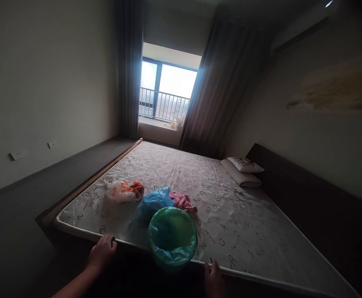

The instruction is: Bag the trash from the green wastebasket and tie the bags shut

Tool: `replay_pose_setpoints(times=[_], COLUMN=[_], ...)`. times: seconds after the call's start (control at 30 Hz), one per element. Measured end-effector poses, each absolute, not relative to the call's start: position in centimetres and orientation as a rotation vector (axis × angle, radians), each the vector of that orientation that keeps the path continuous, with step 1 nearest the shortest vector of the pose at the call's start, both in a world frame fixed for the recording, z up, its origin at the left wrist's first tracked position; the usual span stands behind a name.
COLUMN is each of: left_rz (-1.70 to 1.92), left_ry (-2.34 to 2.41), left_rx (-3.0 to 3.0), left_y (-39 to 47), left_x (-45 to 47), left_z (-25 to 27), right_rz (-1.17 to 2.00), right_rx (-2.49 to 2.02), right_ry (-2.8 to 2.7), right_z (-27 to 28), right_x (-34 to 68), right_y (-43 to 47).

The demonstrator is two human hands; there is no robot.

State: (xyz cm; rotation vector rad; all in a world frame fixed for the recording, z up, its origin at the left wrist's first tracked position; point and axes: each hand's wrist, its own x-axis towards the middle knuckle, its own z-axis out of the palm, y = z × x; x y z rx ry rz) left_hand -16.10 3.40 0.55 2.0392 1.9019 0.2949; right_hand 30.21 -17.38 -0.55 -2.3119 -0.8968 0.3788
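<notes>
A mattress point(243, 231) with printed letters lies on the bed. At its near edge, left of centre, my left hand point(103, 251) is closed with the fingers curled over the border. My right hand point(214, 278) grips the same edge farther right, its fingertips on the piping and its lower part in shadow. Between the hands, a green bin point(172, 261) lined with a thin plastic bag stands at the mattress edge. Behind it lie a blue plastic bag point(157, 198) and a pink cloth point(183, 203). A white plastic bag with orange print point(118, 192) rests to their left.
Pillows point(245, 164) are stacked at the right by the dark headboard point(289, 182). A wooden bed frame rail point(100, 174) runs along the left side, with grey floor point(59, 182) beyond. Curtains point(214, 82) flank a bright window point(171, 82) at the back.
</notes>
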Motion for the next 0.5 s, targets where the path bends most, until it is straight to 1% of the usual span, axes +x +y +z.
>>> replay_pose_setpoints(times=[0.33,0.5], left_rz=[0.209,0.224], left_ry=[1.954,1.943], left_rx=[1.987,2.0], left_y=[4.8,4.9], left_x=[-15.5,-15.7], left_z=[-0.6,-0.9], right_rz=[0.401,0.393], right_rx=[-2.35,-2.325], right_ry=[-0.851,-0.897], right_z=[0.3,0.3], right_x=[30.7,30.7], right_y=[-17.6,-17.7])
